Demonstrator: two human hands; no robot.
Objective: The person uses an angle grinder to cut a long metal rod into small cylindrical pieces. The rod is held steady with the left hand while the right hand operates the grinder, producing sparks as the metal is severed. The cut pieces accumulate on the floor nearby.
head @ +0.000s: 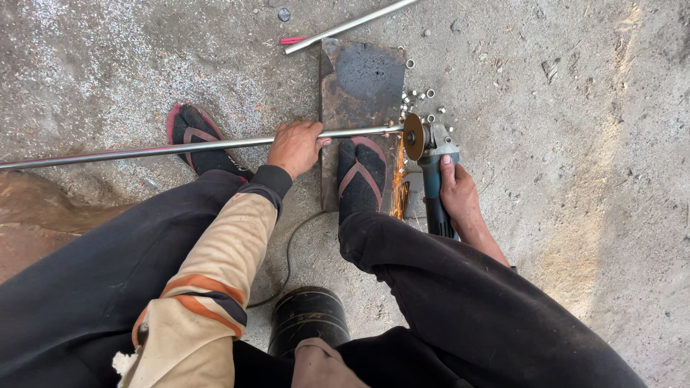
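gripping: left hand (295,147) fingers on steel tube (180,147), right hand (456,194) on angle grinder (431,162); disc edge lost in sparks (397,183)

Dusty, sunlit concrete floor (575,215)

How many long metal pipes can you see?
2. One pipe lies across the floor, gripped by the left hand, its end at the grinder held by the right hand. Another pipe lies at the top.

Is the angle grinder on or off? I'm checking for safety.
On: sparks stream down where the angle grinder disc meets the metal rod.
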